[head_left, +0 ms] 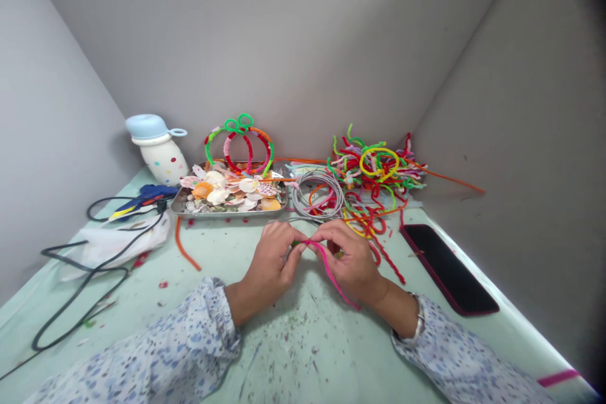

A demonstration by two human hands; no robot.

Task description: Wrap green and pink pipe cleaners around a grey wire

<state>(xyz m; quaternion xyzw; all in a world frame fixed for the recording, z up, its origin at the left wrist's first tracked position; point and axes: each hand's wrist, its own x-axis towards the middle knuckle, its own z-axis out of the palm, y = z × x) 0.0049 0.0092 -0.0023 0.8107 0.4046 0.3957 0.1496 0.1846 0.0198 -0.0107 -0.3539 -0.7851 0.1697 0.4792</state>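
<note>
A walled-in craft workspace: a metal tray (pixel 227 215) of seashells (pixel 216 179) on a cloth-covered table (pixel 360 353), heaped pipe cleaners (pixel 374 172) right of the tray, what looks like a glue gun (pixel 150 194) left of it, grey walls (pixel 284 44) behind it.

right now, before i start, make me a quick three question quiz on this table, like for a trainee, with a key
1. True or false: the phone lies to the right of the right hand.
2. Multiple choice: what do the left hand and right hand pinch?
a) the white bottle
b) the pink pipe cleaner
c) the wire coil
3. Fill in: the metal tray is heaped with ____.

Key:
1. True
2. b
3. shells
</note>
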